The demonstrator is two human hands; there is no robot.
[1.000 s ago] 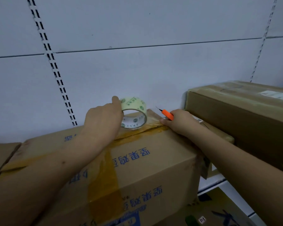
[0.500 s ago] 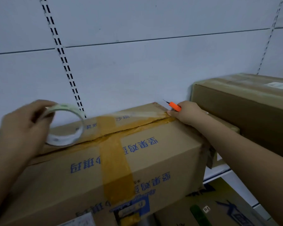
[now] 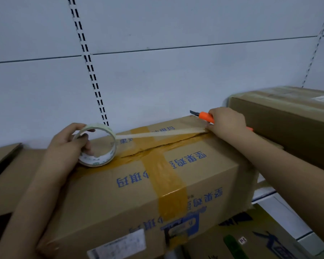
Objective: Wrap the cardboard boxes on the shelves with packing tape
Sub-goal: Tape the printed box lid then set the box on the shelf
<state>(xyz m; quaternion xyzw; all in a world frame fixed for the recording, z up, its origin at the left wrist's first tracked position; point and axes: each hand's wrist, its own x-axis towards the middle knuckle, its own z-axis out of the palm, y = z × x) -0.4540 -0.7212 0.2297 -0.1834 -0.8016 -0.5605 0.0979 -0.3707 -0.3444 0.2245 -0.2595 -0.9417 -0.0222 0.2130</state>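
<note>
Cardboard box (image 3: 138, 184) is shown on the shelf against the white back panel (image 3: 157, 81). Tape roll (image 3: 97, 146) is gripped by the left hand (image 3: 67, 144); its strip (image 3: 157, 133) is pinned at the right top edge by the right hand (image 3: 226, 120), whose fingers are curled round an orange knife (image 3: 206, 116). A second box (image 3: 288, 124) stands just beside.

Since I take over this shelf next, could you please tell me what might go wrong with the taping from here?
1. The right hand pins the tape end while gripping an orange box cutter with its blade out; a slip could cut the strip or a finger.
2. The stretched tape strip hangs above the box top and looks narrowed; it may twist or wrinkle before the left hand lowers the tape roll.
</note>
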